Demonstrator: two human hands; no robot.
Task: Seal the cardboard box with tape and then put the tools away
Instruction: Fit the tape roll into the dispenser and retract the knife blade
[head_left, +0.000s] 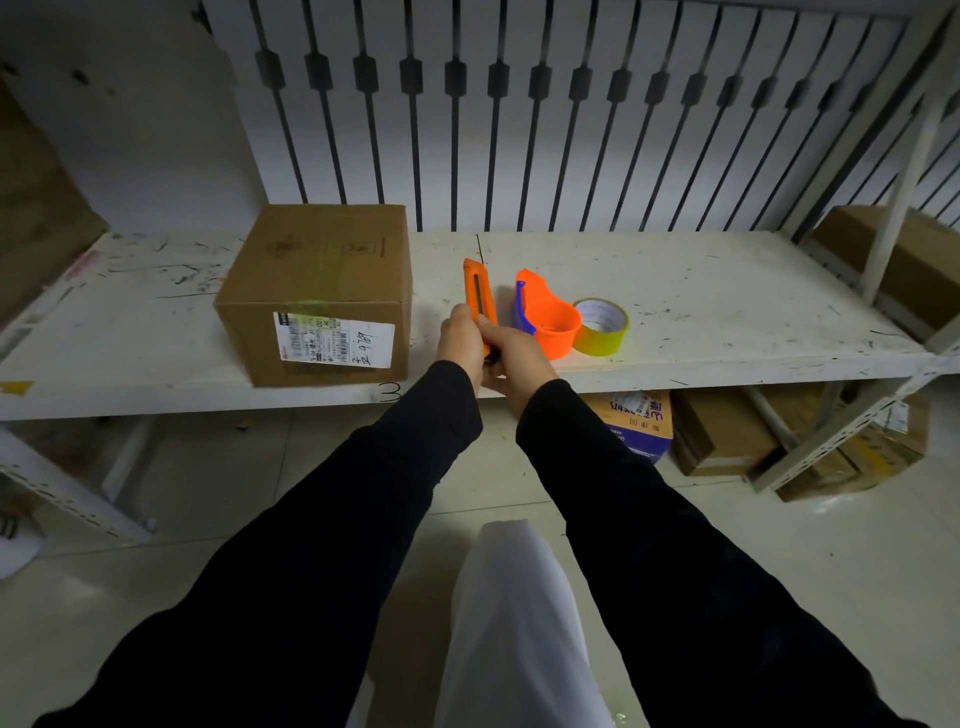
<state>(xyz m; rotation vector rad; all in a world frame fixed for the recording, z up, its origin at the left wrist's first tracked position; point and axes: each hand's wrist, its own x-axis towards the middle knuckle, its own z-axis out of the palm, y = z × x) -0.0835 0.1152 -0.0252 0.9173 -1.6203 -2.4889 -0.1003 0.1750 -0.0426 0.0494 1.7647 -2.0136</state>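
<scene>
An orange knife (479, 296) is gripped by the left hand (461, 340) and right hand (514, 358) together. The box (317, 291) is set on the surface (727, 291), left of the tape holder (550, 322).

- I have a single view, from the camera worn on the person's head, so no part of the scene is shared with a second one.
- It faces forward and down, onto the white shelf (727, 291) and the tiled floor (779, 545) below it.
- The wide lens bends the shelf edge and the wall slats (519, 130).
- Both dark sleeves (363, 519) run in from the bottom edge, close to the lens; the shelf lies at arm's reach.
</scene>
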